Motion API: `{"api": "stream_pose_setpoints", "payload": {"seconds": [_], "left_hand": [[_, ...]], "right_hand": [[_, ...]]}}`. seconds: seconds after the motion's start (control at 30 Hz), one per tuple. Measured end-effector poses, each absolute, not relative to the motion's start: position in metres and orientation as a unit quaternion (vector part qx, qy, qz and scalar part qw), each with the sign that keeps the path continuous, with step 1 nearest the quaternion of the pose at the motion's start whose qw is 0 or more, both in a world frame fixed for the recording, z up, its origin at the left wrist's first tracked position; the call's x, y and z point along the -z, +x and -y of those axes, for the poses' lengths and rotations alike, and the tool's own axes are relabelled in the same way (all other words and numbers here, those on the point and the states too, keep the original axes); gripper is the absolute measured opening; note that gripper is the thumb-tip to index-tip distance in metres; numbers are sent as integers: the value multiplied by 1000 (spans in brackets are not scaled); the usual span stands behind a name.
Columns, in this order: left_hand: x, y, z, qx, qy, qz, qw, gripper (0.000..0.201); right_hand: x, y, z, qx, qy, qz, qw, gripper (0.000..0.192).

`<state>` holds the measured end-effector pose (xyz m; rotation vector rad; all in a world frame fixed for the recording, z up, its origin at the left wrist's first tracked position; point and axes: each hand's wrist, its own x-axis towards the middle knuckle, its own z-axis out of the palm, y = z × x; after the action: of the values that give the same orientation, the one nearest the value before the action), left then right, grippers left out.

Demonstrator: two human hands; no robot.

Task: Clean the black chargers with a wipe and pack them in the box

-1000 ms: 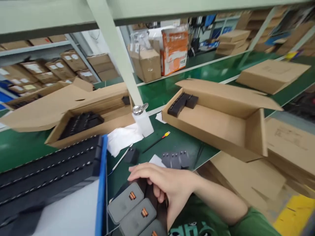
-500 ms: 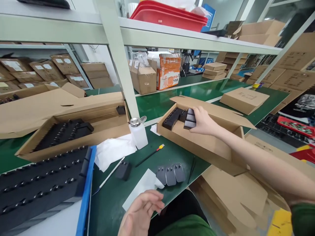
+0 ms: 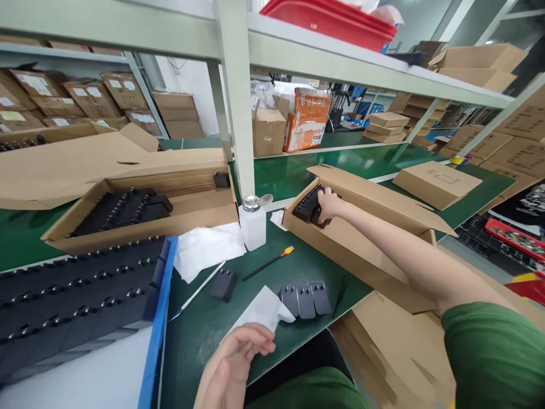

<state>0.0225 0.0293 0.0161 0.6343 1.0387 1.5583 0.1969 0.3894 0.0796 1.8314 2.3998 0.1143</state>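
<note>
My right hand [image 3: 327, 203] reaches into the open cardboard box [image 3: 383, 238] on the right and grips dark chargers, pressing them against the row of black chargers [image 3: 307, 204] at the box's far-left end. My left hand [image 3: 232, 363] hovers near the table's front edge, palm up, fingers apart, holding nothing. Just beyond it lie a white paper slip [image 3: 261, 309] and three grey chargers [image 3: 306, 299] side by side. A single black charger [image 3: 223, 283] lies to their left.
A white pump bottle [image 3: 252, 224], white cloth [image 3: 208, 250], a pen [image 3: 269, 262] and a metal tool [image 3: 198, 291] lie mid-table. A second open box [image 3: 140, 213] with black parts sits left; a blue tray [image 3: 159, 318] of black foam is front left. A shelf post [image 3: 238, 96] rises centre.
My right hand pushed the dark chargers down and left against the row in the box. My left hand stayed near the table's front edge, and the view shifted slightly.
</note>
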Motion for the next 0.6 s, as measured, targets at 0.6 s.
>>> {"api": "stream_pose_setpoints", "payload": {"seconds": [0.6], "left_hand": [[18,25,-59,-241,690,-680,56,35]], "right_hand": [[-99,251,-297,66,496,-860,-99,96]]}}
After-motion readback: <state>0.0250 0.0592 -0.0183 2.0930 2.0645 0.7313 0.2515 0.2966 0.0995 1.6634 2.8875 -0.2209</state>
